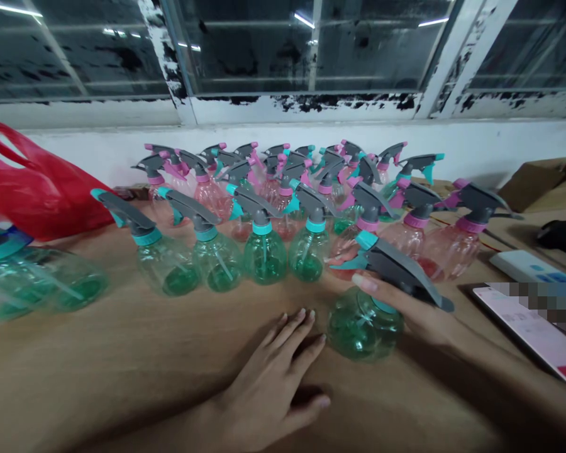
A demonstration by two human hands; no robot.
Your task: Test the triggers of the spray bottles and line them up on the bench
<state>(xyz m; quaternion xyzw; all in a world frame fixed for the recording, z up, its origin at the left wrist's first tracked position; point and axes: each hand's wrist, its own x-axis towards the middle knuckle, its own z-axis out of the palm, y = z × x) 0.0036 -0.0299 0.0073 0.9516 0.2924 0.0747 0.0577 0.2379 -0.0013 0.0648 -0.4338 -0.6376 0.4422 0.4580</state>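
Note:
My right hand (417, 308) grips a green spray bottle (361, 333) around its neck, below the grey and turquoise trigger head. The bottle stands on the wooden table (146, 371) in front of me, its nozzle facing left. Just left of it, my left hand (273, 371) lies over the tabletop with its fingers stretched out and nothing in them. Its fingertips come close to the bottle's lower side; whether they touch it I cannot tell. Behind the hands runs a row of spray bottles, green ones (265, 258) on the left and pink ones (453, 248) on the right.
More spray bottles (212, 195) crowd the back by the wall. Further green bottles (82, 286) stand at the far left, before a red plastic bag (51, 189). On the right lie a phone (523, 321), a white device (528, 267) and a cardboard box (542, 185).

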